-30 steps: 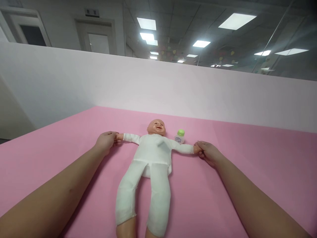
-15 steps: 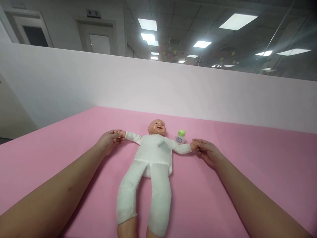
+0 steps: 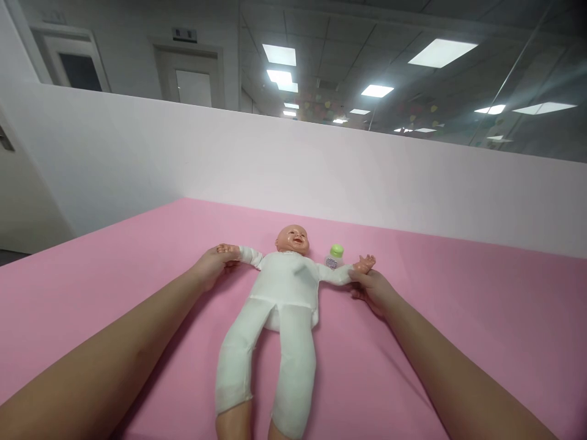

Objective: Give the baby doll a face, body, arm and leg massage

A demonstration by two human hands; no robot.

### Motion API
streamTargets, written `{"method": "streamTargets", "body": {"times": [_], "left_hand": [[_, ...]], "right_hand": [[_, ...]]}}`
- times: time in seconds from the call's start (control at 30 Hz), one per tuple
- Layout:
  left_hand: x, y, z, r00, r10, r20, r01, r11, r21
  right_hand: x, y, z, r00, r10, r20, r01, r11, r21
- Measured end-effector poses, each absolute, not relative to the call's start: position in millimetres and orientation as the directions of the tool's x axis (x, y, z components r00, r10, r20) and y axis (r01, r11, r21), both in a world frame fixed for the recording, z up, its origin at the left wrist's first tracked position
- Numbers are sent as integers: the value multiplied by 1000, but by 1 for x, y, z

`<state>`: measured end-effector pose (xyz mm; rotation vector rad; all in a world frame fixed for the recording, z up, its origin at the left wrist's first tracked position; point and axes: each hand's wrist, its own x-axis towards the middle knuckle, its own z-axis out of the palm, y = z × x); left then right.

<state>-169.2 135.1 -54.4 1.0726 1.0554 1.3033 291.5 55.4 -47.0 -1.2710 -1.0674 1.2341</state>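
A baby doll (image 3: 288,281) in white clothing lies on its back, face up, with both arms spread out to the sides. My left hand (image 3: 215,266) is closed around the doll's hand at the left. At the right, my right hand (image 3: 372,288) pinches the doll's other arm near the wrist, and the doll's small hand (image 3: 365,264) shows above my fingers. A small clear bottle (image 3: 334,260) with a green cap stands beside the doll's shoulder, near the outstretched right-side arm.
The doll rests on a pink surface (image 3: 389,366). Behind it runs a low white wall (image 3: 321,165), with glass, ceiling lights and doors beyond. The doll's lower legs reach the bottom edge of view.
My right hand has shifted from the doll's hand to its wrist, uncovering the doll's fingers. My left hand has moved slightly right and still holds on. The view has tilted up a little.
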Motion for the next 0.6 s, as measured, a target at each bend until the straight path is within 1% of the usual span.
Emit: {"method": "streamTargets", "body": {"times": [0.1, 0.17, 0.33, 0.53, 0.6], "left_hand": [[-184, 144, -56, 45, 995, -91, -230, 99, 968], [-192, 147, -55, 31, 992, -119, -274, 123, 954], [-196, 145, -51, 40, 995, -96, -357, 104, 928], [-190, 133, -43, 98, 990, -104, -347, 132, 929], [-188, 129, -39, 132, 988, -80, -355, 123, 927]], "right_hand": [[296, 56, -46, 139, 986, -94, -33, -91, -995], [297, 56, -47, 145, 985, -94, -12, -94, -996], [301, 56, -47, 161, 982, -98, 10, -101, -995], [308, 53, -45, 138, 983, -117, -5, -117, -993], [309, 53, -46, 122, 985, -119, -9, -119, -993]]}}
